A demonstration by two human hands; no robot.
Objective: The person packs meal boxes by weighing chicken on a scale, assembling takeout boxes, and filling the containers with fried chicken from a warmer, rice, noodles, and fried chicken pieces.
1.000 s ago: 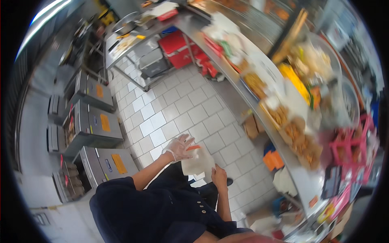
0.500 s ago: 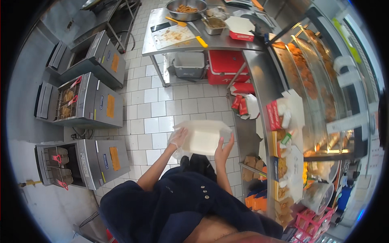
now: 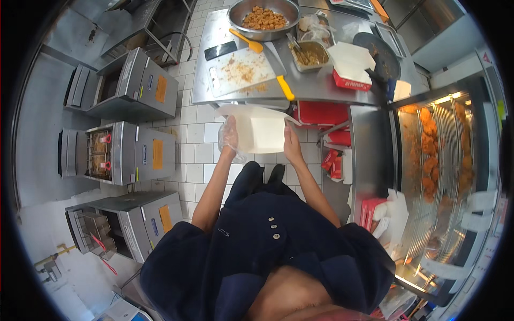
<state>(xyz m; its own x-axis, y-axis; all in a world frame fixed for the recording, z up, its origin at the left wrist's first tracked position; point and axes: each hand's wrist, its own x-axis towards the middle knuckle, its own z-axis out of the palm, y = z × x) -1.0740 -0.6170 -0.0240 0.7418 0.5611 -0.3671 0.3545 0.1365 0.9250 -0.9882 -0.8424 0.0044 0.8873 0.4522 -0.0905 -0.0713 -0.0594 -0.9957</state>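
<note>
Between my hands is an unfolded cardboard takeaway box (image 3: 261, 131), its cream inside facing up and its flaps raised. My left hand (image 3: 229, 136), in a clear plastic glove, grips the box's left side. My right hand (image 3: 292, 143), which looks bare, holds the right side. Just beyond the box stands a steel table (image 3: 206, 88). On it lie a white cutting board (image 3: 243, 72) covered in crumbs and a yellow-handled knife (image 3: 284, 83). A large steel bowl (image 3: 235, 24) of fried pieces sits at the back.
On the table are an orange spatula (image 3: 251, 44), a black phone (image 3: 220, 50), a metal tray with tongs (image 3: 309, 56), a red-and-white box (image 3: 350, 80) and a dark pan (image 3: 383, 59). Fryers (image 3: 155, 155) line the left. A heated display case (image 3: 428, 176) of fried chicken stands right.
I have moved up to the steel table, which now appears closer, and turned more squarely toward it. Both hands still hold the box, now near the table's front edge.
</note>
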